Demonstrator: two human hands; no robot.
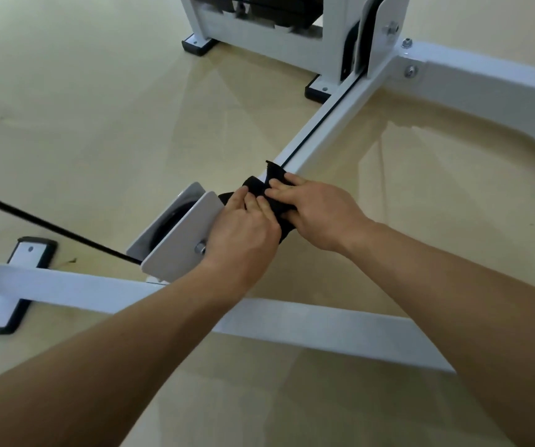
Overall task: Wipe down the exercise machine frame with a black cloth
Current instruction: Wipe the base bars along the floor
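A white exercise machine frame lies low on the floor; its long centre beam (330, 124) runs from the weight stack down towards me. A black cloth (261, 185) is bunched on that beam, just past the white pulley bracket (182, 237). My left hand (243, 233) presses on the cloth's near left part, fingers curled into it. My right hand (317, 211) grips the cloth from the right, fingertips touching the left hand's. Most of the cloth is hidden under both hands.
A black cable (50, 227) stretches from the left edge into the pulley bracket. A white crossbar (324, 327) passes under my forearms, with a black-edged foot plate (14, 282) at left. The weight stack (259, 14) stands at the back on a beige floor (98, 108).
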